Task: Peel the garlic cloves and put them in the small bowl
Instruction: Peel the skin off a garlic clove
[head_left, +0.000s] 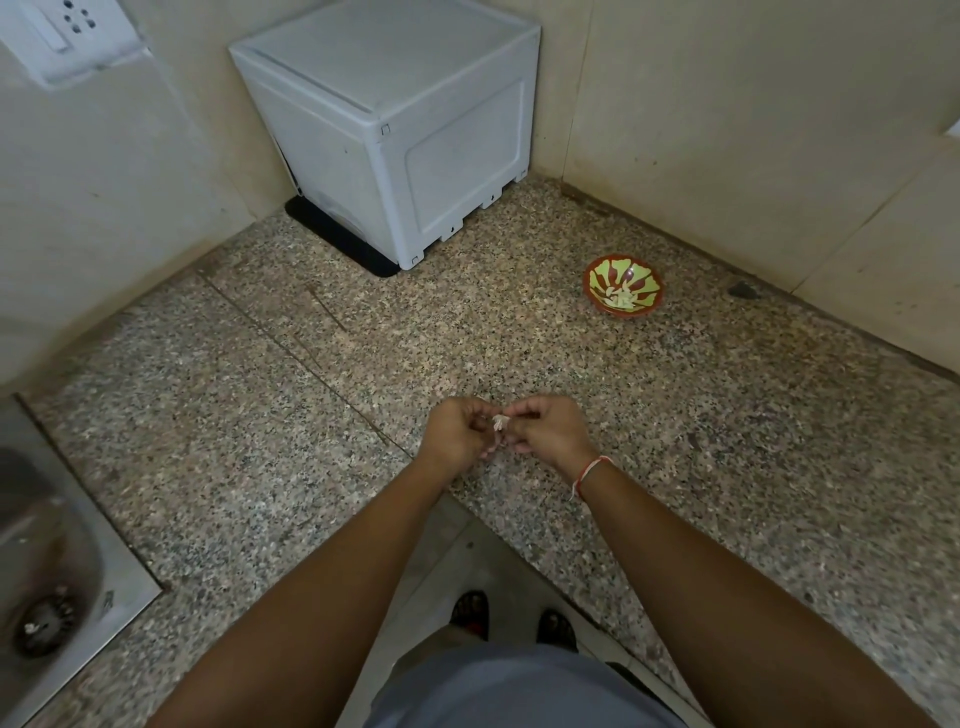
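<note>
Garlic clove (497, 423) pinched between fingers of left hand (457, 434) and right hand (545, 431), over worktop (675, 441) edge; small bowl (623, 285) well apart, ahead-right, nearer right hand; clove axis unclear

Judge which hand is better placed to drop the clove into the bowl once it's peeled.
Right, probably. The bowl sits on the counter ahead and to the right, on the right hand's side. Both hands pinch the clove; the left hand would have to cross over.

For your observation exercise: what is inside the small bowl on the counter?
The small bowl holds a few pale pieces near its middle, probably peeled garlic cloves, on its green and red pattern. Their number is too small to tell. The near wall hides some of its inside.
</note>
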